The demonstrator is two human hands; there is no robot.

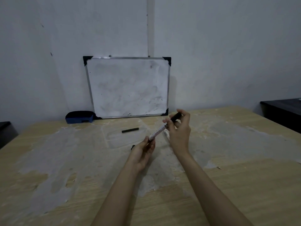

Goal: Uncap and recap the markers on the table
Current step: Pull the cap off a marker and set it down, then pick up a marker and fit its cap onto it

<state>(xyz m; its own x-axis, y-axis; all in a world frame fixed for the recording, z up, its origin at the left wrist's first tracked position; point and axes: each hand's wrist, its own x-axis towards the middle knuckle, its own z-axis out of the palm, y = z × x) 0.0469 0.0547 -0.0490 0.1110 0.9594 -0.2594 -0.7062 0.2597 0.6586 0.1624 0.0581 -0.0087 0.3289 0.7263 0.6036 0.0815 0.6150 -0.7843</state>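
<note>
- Left hand (pixel 143 150): closed around the lower end of the marker (pixel 157 132), fingers curled on the white barrel.
- Right hand (pixel 179 129): pinching the black cap (pixel 176 117) at the marker's upper end, thumb and fingers wrapped around it.
- Marker position: held in the air above the worktop (pixel 244 185), in front of and below the whiteboard (pixel 128 87), tilted with the cap end toward the board's lower right corner.
- Cap state: it sits in line with the barrel; whether it is fully seated or partly pulled cannot be told.
- Progress, as a judgement: this marker is mid-cycle, either at the pull or at the press-on. No count of finished markers can be read from the scene.
- Remaining: a dark stick-like marker (pixel 130 130) lies flat in front of the whiteboard, left of the hands. A second pale barrel (pixel 166 133) shows just behind the right hand, mostly hidden. Both are probably still to be handled.
- Surroundings: a blue eraser (pixel 79 117) stands left of the whiteboard, against the wall.
- Obstructions: nothing lies between the hands and the marker on the worktop; the board and eraser are well apart from the work.
</note>
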